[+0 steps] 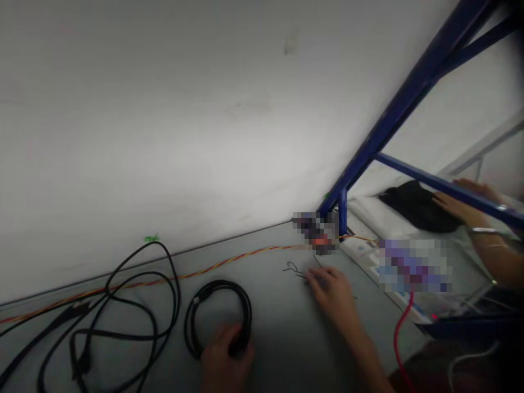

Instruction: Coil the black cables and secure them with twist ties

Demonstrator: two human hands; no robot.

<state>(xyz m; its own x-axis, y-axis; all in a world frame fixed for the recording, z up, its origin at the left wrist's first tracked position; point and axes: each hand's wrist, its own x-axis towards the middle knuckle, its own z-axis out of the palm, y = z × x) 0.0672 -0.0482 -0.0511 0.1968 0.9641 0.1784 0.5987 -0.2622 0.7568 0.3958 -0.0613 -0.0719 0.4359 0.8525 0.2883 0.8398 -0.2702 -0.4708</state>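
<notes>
My left hand (223, 357) rests at the bottom of the view on the near side of a coiled black cable (216, 314), fingers curled over the coil. My right hand (331, 295) reaches forward across the grey table (278, 327). Its fingers come together at a small thin wire piece (295, 269) lying on the surface. The picture is blurred, so I cannot make out whether the fingers pinch the wire or only touch it.
Loose black cables (123, 316) sprawl at the left. A twisted red-yellow wire (196, 271) runs along the wall. A blue metal frame (393, 120) rises at the right. A white power strip (368, 256) and a red cable (399, 327) lie nearby. Another person's hand (458, 204) touches a black cloth (417, 204).
</notes>
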